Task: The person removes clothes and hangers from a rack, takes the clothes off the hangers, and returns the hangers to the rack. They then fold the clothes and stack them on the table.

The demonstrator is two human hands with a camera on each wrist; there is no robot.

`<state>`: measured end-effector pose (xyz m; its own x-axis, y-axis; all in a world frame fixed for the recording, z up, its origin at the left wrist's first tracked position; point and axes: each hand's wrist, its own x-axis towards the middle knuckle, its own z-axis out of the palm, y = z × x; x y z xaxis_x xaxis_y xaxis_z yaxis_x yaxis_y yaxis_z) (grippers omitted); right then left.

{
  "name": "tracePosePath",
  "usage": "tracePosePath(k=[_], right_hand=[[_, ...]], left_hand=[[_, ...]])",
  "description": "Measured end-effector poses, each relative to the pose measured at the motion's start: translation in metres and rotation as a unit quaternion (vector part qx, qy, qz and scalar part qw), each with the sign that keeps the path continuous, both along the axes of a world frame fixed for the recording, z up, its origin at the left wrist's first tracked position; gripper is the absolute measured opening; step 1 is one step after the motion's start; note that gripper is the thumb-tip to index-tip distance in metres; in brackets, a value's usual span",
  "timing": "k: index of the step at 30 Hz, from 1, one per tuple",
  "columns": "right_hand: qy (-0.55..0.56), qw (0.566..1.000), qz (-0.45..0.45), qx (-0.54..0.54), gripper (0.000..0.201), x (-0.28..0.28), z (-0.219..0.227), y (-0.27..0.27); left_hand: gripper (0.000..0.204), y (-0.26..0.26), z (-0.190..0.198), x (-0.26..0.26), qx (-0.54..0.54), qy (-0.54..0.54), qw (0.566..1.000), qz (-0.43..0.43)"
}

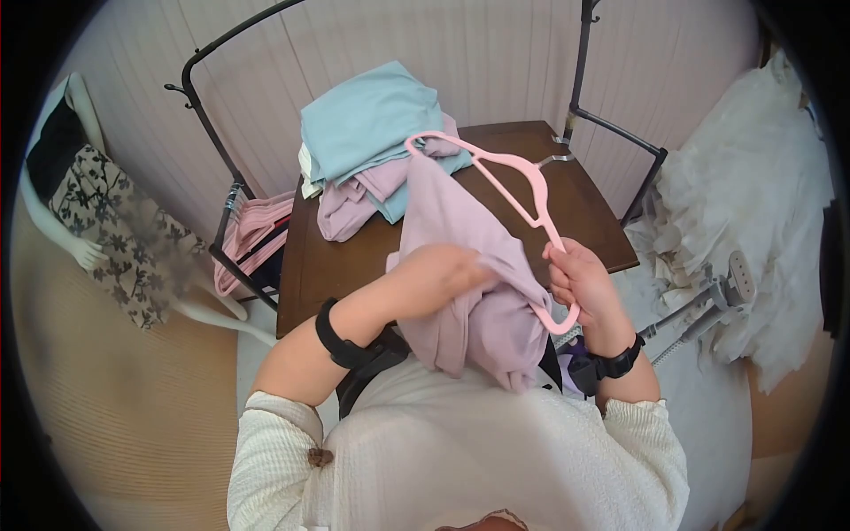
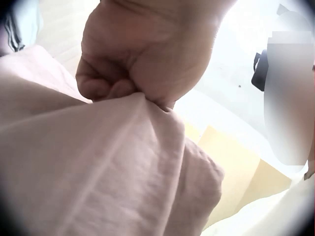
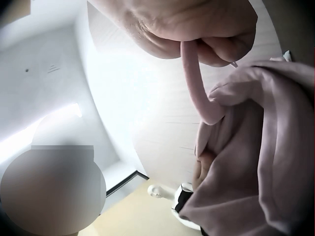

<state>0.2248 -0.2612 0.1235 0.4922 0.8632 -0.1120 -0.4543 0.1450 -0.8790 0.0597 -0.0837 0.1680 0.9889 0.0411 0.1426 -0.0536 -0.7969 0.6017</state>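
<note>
My right hand (image 1: pixel 580 279) grips a pink clothes hanger (image 1: pixel 544 190) by one arm, near its end. The hanger's metal hook points away to the right. A mauve garment (image 1: pixel 443 208) hangs over the hanger's far end, and its folds bunch around the near end. My left hand (image 1: pixel 456 268) holds the garment's fabric close to my body; in the left wrist view, curled fingers (image 2: pixel 106 89) pinch a gathered edge of the cloth. In the right wrist view, the rounded hanger end comes out below my fist and meets the garment's opening.
Folded light-blue clothes (image 1: pixel 367 124) lie with mauve ones on a dark wooden table (image 1: pixel 531 142). Pink hangers (image 1: pixel 252 226) hang on a black rack (image 1: pixel 208 124) at left, beside a dressed mannequin (image 1: pixel 97 221). White tulle dresses (image 1: pixel 744 203) and a grey metal stand (image 1: pixel 708 296) are at right.
</note>
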Motion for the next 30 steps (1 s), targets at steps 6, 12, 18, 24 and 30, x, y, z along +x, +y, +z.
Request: tracePosePath(k=[6,12,18,24,30], right_hand=[[-0.049,0.996,0.018,-0.065,0.011,0.010,-0.027,-0.001],[-0.046,0.996,-0.020,-0.077,0.009,0.027,-0.050,-0.024],[-0.083,0.981,-0.170,-0.052,0.007,0.050,-0.066,-0.059],[-0.159,0.975,-0.152,0.009,0.010,0.056,-0.053,-0.056],[-0.179,0.973,-0.145,0.002,0.010,0.037,-0.028,-0.012]], left_hand=[[0.033,0.016,-0.017,-0.023,-0.560,-0.211,0.797,0.080],[0.031,0.039,0.023,-0.065,-0.655,-0.414,0.602,0.193],[0.031,0.060,0.008,-0.101,-0.360,-0.484,0.743,0.290],[0.031,0.146,0.058,-0.037,-0.030,-0.485,0.791,0.371],[0.036,0.258,0.043,0.095,0.180,-0.422,0.835,0.304]])
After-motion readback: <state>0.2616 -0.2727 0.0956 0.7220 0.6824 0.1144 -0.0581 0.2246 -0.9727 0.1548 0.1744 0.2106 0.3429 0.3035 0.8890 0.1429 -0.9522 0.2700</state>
